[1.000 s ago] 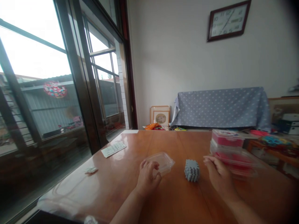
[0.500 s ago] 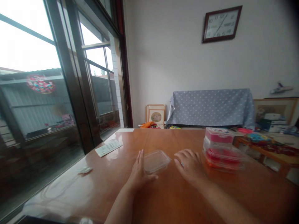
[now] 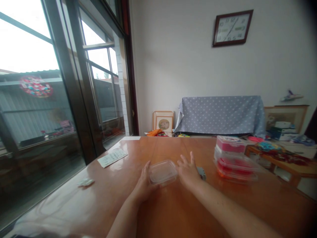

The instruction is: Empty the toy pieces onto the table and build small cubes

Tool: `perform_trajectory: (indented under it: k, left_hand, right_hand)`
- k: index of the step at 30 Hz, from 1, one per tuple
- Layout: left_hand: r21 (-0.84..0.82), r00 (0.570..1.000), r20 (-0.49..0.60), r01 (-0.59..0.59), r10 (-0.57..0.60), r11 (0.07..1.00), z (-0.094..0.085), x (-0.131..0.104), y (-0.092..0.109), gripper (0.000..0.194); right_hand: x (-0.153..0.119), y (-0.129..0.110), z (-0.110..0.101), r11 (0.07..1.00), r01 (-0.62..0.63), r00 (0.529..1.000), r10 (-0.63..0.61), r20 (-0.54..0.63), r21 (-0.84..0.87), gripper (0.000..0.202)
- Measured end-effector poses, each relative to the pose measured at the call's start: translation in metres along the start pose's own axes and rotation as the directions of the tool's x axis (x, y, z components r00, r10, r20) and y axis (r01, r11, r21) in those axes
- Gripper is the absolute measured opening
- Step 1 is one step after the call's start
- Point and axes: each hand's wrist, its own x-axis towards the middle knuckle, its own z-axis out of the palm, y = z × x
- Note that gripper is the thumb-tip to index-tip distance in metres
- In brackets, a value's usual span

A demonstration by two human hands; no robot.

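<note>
Blue-grey cloth (image 3: 220,115) with pale dots, orange-brown table (image 3: 173,211), seemingly pink-sided upper box (image 3: 230,146)

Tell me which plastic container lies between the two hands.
The colourless, see-through container, between the left hand and the right hand. It sits apart; the stacked containers to its right show pink and red.

A clear plastic container (image 3: 162,172), rectangular with rounded corners, lies flat on the brown wooden surface (image 3: 170,208), its left side against the left hand (image 3: 145,181) and its right end beside the right hand (image 3: 188,171). A small grey block with a notched edge (image 3: 202,174) sits to its right, partly hidden.
</note>
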Motion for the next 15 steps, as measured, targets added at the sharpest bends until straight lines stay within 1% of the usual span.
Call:
perform_trajectory:
  k: [6, 10, 12, 15]
  left_hand:
    - [-0.140, 0.997, 0.007, 0.081, -0.081, 0.987, -0.007, -0.002, 0.011, 0.120]
    - [-0.248, 0.992, 0.027, 0.129, -0.126, 0.960, -0.008, -0.002, 0.017, 0.122]
    - [-0.359, 0.987, 0.037, 0.158, -0.155, 0.920, -0.008, 0.000, 0.022, 0.123]
    - [-0.509, 0.975, 0.079, 0.218, -0.206, 0.833, -0.009, 0.002, 0.029, 0.125]
  right_hand:
    - [0.001, 0.004, 0.000, 0.993, 0.113, 0.988, -0.111, -0.104, 0.016, 0.035]
    - [0.002, 0.013, 0.001, 0.984, 0.177, 0.979, -0.172, -0.109, 0.031, 0.033]
    - [0.004, 0.018, 0.000, 0.977, 0.202, 0.975, -0.195, -0.107, 0.066, 0.032]
    - [0.006, 0.023, -0.005, 0.961, 0.224, 0.973, -0.211, -0.096, 0.162, 0.029]
